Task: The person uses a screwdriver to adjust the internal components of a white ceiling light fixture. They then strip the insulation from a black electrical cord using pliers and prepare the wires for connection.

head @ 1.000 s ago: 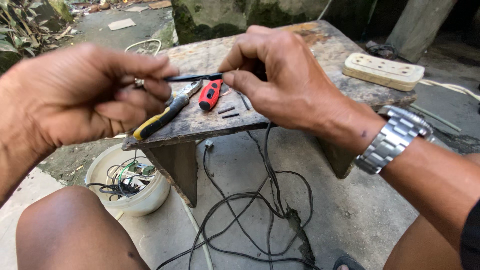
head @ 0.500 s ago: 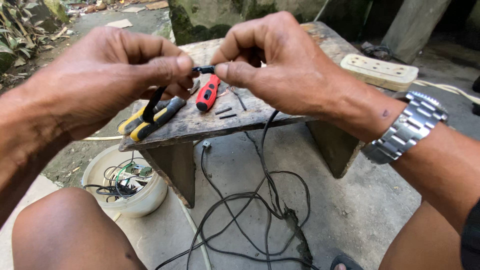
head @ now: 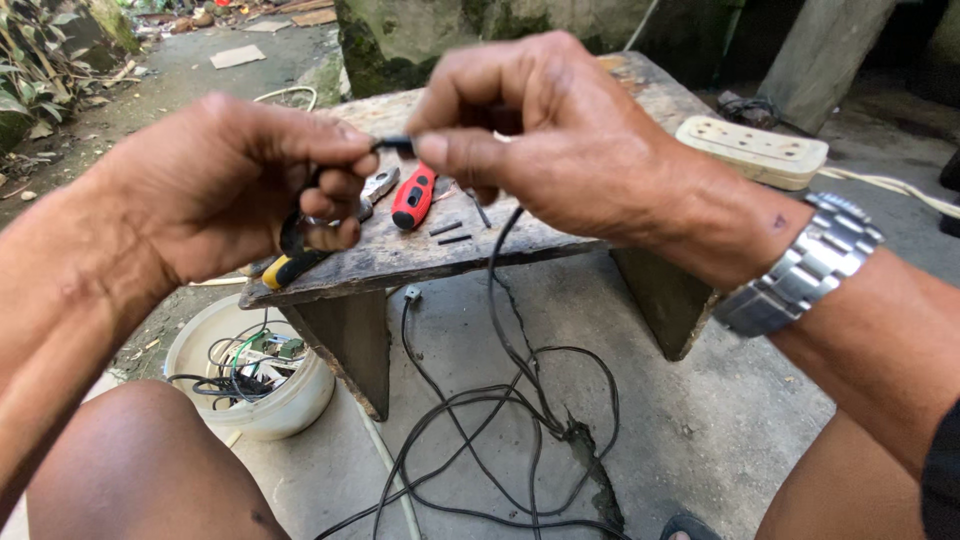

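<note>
We held a short black wire end (head: 398, 146) pinched between both hands above the wooden surface (head: 520, 245). Our left hand (head: 240, 185) had its grip closed on one end, our right hand (head: 560, 140) on the other. Just below lay a red-handled screwdriver (head: 412, 197) and yellow-handled pliers (head: 300, 262); black cable (head: 500, 400) trailed to the floor.

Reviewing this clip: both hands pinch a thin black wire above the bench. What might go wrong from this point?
1. The black wire trails down into a loose tangle on the ground; a tug or a foot might snag it and pull it from the fingers.
2. The small cut black pieces lie loose near the wooden bench edge and may roll off.
3. The left hand seems to hold pliers too, so its grip may be awkward.
</note>
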